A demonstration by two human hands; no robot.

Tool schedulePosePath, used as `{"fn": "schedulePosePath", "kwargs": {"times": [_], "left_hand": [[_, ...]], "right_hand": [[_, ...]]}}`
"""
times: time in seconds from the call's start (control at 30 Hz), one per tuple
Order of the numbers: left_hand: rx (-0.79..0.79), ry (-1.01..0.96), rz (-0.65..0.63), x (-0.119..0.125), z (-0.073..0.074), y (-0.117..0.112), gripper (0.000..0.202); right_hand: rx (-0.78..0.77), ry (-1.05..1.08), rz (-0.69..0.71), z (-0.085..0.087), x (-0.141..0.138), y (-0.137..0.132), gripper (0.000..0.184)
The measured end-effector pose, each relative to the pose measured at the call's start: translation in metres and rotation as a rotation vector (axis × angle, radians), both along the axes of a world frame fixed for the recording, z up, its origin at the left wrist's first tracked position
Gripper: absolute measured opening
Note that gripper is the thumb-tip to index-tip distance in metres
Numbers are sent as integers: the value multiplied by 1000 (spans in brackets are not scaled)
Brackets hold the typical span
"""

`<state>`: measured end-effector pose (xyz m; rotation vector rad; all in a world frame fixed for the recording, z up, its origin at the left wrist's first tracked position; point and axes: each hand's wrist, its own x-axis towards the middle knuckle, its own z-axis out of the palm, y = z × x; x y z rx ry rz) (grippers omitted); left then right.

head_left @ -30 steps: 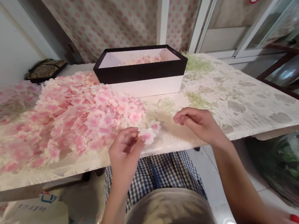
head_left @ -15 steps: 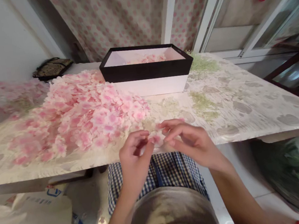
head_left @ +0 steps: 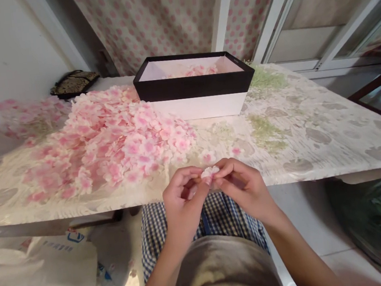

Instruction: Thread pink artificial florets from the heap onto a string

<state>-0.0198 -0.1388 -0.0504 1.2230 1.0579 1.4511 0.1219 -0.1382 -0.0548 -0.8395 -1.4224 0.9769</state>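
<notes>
Between my two hands, over the table's front edge, is a small pale pink artificial flower (head_left: 210, 172). My left hand (head_left: 186, 194) pinches it between thumb and fingers from the left. My right hand (head_left: 241, 185) grips it from the other side with thumb and forefinger closed. Just beyond the fingers two loose blossoms lie on the cloth, one of them a pink blossom (head_left: 236, 150). To the left spreads a large heap of pink artificial flowers (head_left: 107, 138). What part of the flower each fingertip presses is hidden.
A black-rimmed white box (head_left: 200, 107) with pink flowers inside stands at the back of the table (head_left: 342, 144). Small green pieces (head_left: 268, 129) lie right of it. A dark patterned pouch (head_left: 74, 83) sits back left; a white bag (head_left: 40, 275) is below left.
My hands have come closer together, and both now pinch the small flower. The right fingers, apart before, have closed. The view has shifted slightly.
</notes>
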Motion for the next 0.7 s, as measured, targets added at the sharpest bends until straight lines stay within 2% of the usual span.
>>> {"fn": "schedulePosePath", "kwargs": {"times": [0.17,0.27,0.37,0.43,0.5,0.57,0.63,0.7], "left_hand": [[76,22,-27,3,2,1,11],[237,96,-52,1,-1,1,17],[428,218,-102,-3,-4,-2,28],[493,308,-148,-7,-4,-3,31],[513,377,-170,-12,-2,0,31],[513,454,-96,-16,2,9,25],[531,588,42,-21,6,23,16],[594,799,105,-24,9,39,14]], "right_hand": [[31,-33,-30,-1,-1,1,11],[19,-31,-8,0,1,-2,13],[-63,-61,46,4,9,-8,12],[-99,-116,75,8,18,-12,17],[-64,-183,64,10,30,-11,14],[25,-214,-47,10,42,-5,8],[81,-184,-241,7,53,6,6],[57,-122,-396,2,61,20,3]]}}
